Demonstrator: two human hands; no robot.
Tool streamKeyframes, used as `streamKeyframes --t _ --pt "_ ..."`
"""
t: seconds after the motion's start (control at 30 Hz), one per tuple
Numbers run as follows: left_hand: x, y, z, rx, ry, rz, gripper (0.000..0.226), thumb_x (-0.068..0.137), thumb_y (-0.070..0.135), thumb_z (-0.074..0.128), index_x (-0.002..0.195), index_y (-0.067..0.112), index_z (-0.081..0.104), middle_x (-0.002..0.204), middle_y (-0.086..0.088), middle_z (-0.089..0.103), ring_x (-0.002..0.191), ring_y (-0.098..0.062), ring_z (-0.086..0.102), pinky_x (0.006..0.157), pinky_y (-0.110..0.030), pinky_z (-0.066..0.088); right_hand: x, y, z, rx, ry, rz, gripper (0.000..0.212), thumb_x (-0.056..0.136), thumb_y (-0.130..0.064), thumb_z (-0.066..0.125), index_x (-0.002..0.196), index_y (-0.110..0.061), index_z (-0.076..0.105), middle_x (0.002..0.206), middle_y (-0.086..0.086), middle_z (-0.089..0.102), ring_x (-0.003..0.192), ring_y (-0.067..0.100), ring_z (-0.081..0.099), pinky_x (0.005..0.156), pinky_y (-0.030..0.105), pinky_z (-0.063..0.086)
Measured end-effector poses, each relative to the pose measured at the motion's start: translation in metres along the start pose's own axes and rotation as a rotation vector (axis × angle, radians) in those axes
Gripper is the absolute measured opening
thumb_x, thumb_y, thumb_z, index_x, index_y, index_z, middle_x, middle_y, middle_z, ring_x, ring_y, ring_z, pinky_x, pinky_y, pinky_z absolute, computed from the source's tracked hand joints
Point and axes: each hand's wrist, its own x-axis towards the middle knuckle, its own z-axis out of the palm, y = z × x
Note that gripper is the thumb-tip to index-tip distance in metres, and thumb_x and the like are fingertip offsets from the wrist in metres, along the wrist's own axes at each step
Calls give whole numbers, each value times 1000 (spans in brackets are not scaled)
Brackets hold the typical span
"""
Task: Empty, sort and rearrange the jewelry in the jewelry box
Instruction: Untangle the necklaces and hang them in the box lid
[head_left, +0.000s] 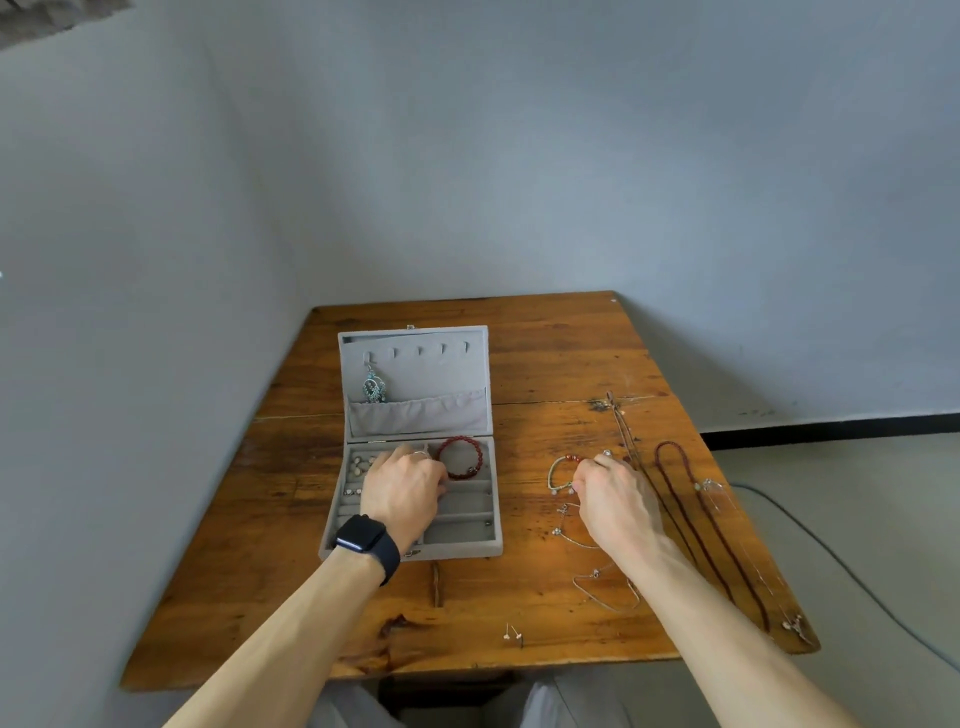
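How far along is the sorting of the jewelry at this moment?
Partly done. Already in the box: a red bracelet, small earrings, and turquoise earrings hung in the lid. In hand: the left hand is inside the box; the right hand touches a green bracelet on the table. Left: the long red necklace, thin chains and stud earrings lie outside.

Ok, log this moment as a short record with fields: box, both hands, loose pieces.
jewelry box: open on the wooden table, lid back
in lid: teal earring on a hook
in tray: red bead bracelet, far right compartment
left hand: over the tray, fingers curled; grip hidden
right hand: at the cord bracelet on the table; grip unclear
loose on table: dark red necklace, chains, two stud earrings
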Motion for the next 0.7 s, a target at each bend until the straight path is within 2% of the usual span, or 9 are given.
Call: streamKeyframes --t 0.13,0.23,0.3,0.37,0.43,0.53,0.6,0.7 --pt "0 1 3 -25 3 -6 21 99 28 57 115 27 72 115 3 69 113 -18 54 97 -32 42 3 -8 -11 -16 15 -27 11 96 -15 61 100 -21 69 100 -3 68 92 21 62 77 32 48" --pt "-2 0 4 -108 39 -4 27 97 33 55 120 24 66 115 2 68 112 -20 54 92 -35 48 8 -34 -25 171 174 -57 8 98 -19 60 96 -17 68 92 -1 67 84 19 57 74 31 46" --pt "-3 -3 4 -217 84 -32 32 94 35 54 122 24 62 109 3 69 109 -21 56 84 -35 51 15 -54 -32 324 223 -62 8 98 -20 61 94 -17 67 90 -2 64 84 18 55 70 28 40" --pt "1 -9 3 -257 147 -59 29 92 33 53 118 25 64 105 3 70 105 -20 57 79 -33 49 24 -72 -34 428 216 -61 7 98 -20 60 94 -19 66 91 -6 62 86 13 52 68 21 34" --pt "12 -16 2 -238 167 -73 29 93 30 53 119 26 65 111 2 69 107 -21 55 83 -35 48 32 -88 -32 532 173 -45 7 98 -23 62 94 -24 67 91 -11 63 85 8 53 66 12 33" --pt "30 -26 1 -197 86 -47 34 95 31 53 127 29 64 125 -3 61 117 -26 49 92 -40 45 41 -107 -23 667 26 -15 8 96 -30 64 90 -32 68 88 -20 67 83 -2 59 62 8 38" --pt "37 -30 2 -195 32 -24 33 96 35 54 127 30 64 127 -4 57 119 -27 47 93 -41 43 46 -110 -12 588 -36 -19 9 96 -30 63 91 -31 70 91 -16 69 86 3 61 66 16 44" --pt "40 -29 6 -216 50 -33 30 95 42 58 120 27 65 127 -3 54 119 -26 47 94 -41 44 46 -103 4 329 -111 -14 12 97 -29 61 99 -30 74 102 -3 65 95 17 62 77 27 49"
